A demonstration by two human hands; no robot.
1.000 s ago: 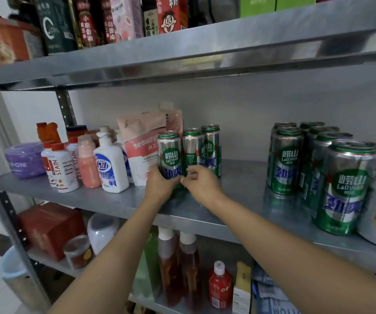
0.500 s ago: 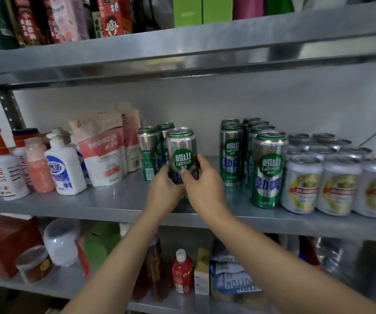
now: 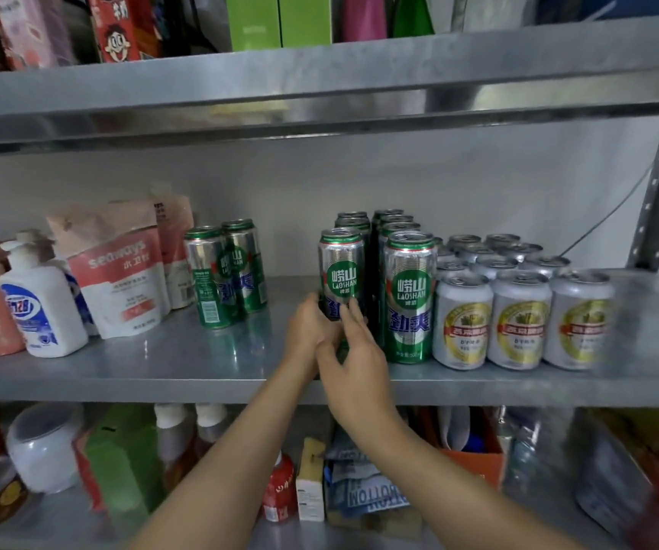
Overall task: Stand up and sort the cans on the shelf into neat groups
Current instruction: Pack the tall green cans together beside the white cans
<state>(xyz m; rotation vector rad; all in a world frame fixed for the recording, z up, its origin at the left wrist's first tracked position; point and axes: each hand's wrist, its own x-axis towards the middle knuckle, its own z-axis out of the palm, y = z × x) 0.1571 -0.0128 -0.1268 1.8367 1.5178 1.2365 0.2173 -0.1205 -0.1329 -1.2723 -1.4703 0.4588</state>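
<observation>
- Item in hand: one tall green can (image 3: 341,267), upright, centre of the frame, at the front left corner of the green group (image 3: 410,299) and just beside that group's front can. Its base is hidden by the hands, so whether it is seated on the shelf (image 3: 161,371) cannot be told.
- Left hand (image 3: 310,327): fingers curled round the can's lower left side.
- Right hand (image 3: 353,363): back to the camera, fingers laid up against the can's lower front. Whether they clasp it cannot be told.
- Green group: two rows running back, centre right.
- White-and-yellow cans (image 3: 518,319): short, in neat rows at right, touching the green group.
- Stray pair (image 3: 222,275): two green cans, upright, left of centre, well apart from the group and next to a pink pouch (image 3: 117,267).
- Step, as judged: adding a green can to its own kind, with the sort well along.
- Next move calls for: squaring the can flush with its row, letting go, then reaching left for the stray pair.
</observation>
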